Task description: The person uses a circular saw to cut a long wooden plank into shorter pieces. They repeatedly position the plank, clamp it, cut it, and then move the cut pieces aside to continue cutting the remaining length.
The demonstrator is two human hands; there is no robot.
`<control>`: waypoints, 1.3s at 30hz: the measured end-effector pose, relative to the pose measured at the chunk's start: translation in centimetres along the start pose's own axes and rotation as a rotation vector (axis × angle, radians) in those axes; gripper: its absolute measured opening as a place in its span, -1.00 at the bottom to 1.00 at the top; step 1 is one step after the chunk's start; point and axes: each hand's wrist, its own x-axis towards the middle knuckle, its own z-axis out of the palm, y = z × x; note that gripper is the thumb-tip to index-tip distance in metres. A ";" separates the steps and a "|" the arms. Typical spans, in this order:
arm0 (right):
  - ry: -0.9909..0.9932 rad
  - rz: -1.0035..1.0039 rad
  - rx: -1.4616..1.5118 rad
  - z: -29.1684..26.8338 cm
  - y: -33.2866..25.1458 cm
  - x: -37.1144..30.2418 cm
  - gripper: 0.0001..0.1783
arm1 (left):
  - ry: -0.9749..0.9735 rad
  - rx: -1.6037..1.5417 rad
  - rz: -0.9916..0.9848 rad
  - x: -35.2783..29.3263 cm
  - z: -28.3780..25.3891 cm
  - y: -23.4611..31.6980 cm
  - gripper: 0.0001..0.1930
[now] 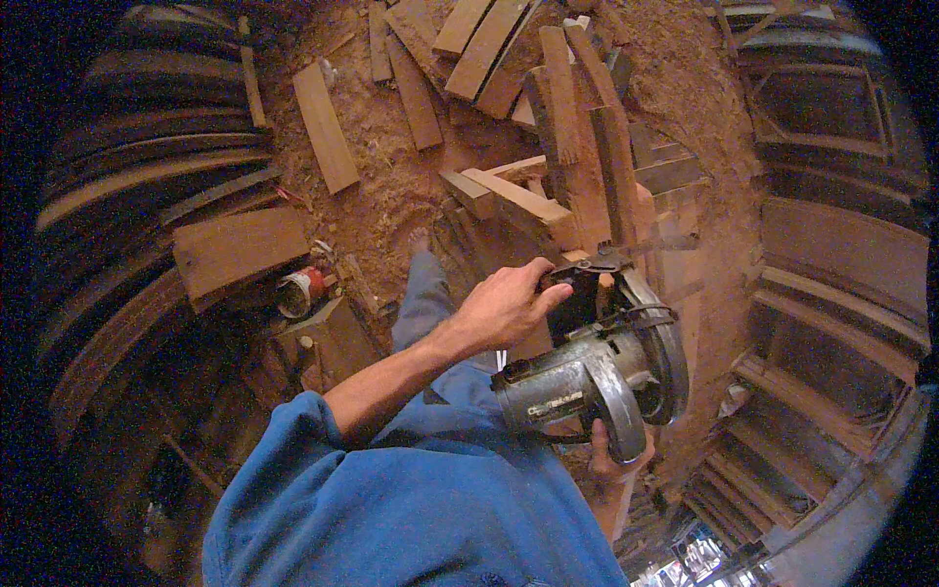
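A worn grey circular saw (558, 386) is in front of my body, its motor housing toward me and its round guard at the right. My right hand (618, 458) is closed round its rear handle, mostly hidden behind it. At the far side, my left hand (509, 301) grips the edge of the dark base plate (577, 303), thumb on top. Long wooden beams (585, 166) extend away just beyond the saw. The blade is hard to make out in the shade of the guard.
Cut planks (326, 127) and a stack of boards (486, 44) lie on the sawdust-covered floor. A red-and-white tin (301, 291) stands at the left near a wide wooden board (240, 252). Wooden frames (822, 245) line the right side. My bare foot shows beyond the left arm.
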 end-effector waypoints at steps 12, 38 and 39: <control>0.028 -0.109 -0.082 0.2 0.8 -1.4 -0.18 | 0.007 -0.002 0.038 -0.4 -1.2 0.0 -0.50; 0.113 -0.013 0.104 0.6 1.2 2.1 -0.23 | 0.028 0.020 0.015 2.7 -4.3 2.1 -0.50; 0.143 0.006 0.124 0.6 1.0 2.2 -0.23 | 0.015 0.028 0.000 2.7 -4.3 2.1 -0.50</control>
